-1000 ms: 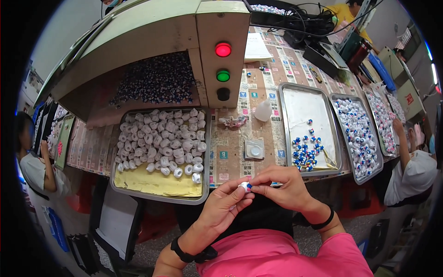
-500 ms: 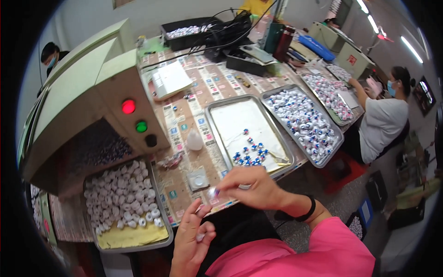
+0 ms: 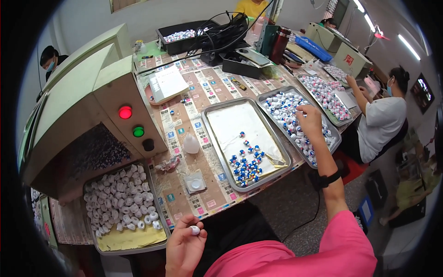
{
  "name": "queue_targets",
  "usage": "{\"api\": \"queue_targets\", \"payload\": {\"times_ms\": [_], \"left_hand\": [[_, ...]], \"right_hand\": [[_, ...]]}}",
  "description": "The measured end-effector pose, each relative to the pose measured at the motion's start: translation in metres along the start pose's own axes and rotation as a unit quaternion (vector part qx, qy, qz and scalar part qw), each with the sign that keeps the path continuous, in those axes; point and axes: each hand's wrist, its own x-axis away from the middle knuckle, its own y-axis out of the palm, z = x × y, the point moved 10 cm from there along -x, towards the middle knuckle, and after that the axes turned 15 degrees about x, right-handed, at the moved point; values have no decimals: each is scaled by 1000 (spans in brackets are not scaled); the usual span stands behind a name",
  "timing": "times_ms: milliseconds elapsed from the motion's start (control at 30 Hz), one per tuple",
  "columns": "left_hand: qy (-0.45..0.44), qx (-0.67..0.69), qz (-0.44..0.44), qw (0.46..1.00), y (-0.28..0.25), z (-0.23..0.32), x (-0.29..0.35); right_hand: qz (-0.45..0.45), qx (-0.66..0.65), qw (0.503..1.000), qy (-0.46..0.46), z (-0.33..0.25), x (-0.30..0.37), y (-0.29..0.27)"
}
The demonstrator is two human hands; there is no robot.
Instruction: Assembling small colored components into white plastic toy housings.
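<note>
Low at the front, my left hand [image 3: 185, 244] is closed, pinching a small rounded white piece [image 3: 195, 230] between thumb and fingers. My right hand [image 3: 310, 122] is stretched out over the tray of white-and-blue pieces [image 3: 336, 144] at the right. Its fingers are drawn together, and what they hold, if anything, is hidden. Left of that arm lies a metal tray [image 3: 208, 121] lined with white paper, with a cluster of small blue, white and red balls [image 3: 248, 170] toward its near end. Many white pieces [image 3: 121, 196] fill the tray at the left, partly over a yellow cloth.
A beige machine [image 3: 110, 87] with red and green lights stands over the left tray. A clear bulb-shaped bottle [image 3: 190, 144] and a small square dish [image 3: 195, 182] sit mid-table. Cables [image 3: 219, 39] and a dark red flask [image 3: 280, 45] stand behind. A co-worker [image 3: 383, 115] sits at right.
My right hand has left my left hand and reached right, over the white-and-blue pieces. My left fingers have closed on the white piece. More blue balls lie visible in the paper-lined tray.
</note>
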Motion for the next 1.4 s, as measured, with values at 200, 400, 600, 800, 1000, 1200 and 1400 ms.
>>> {"api": "queue_targets", "payload": {"times_ms": [200, 400, 600, 800, 1000, 1200, 1400], "left_hand": [[-2, -27, -8, 1000, -5, -2, 3], [-16, -33, -44, 998, 0, -3, 5], [7, -23, -38, 999, -25, 9, 4], [3, 42, -66, 997, -5, 7, -6], [-7, 15, -61, 998, -16, 10, -2], [5, 23, -57, 998, -22, 13, 1], [-13, 18, -55, 998, -17, 10, 3]], "right_hand": [[-146, -165, 960, -175, -137, 57, 17], [-91, -118, 961, -234, -184, 64, 39], [-215, -47, 954, -201, -188, 57, 81], [-235, -46, 951, -198, -185, 52, 79], [-260, -58, 945, -191, -199, 54, 71], [-328, -290, 888, -138, -231, 92, 34], [-362, -369, 828, -217, -291, 136, -3]]}}
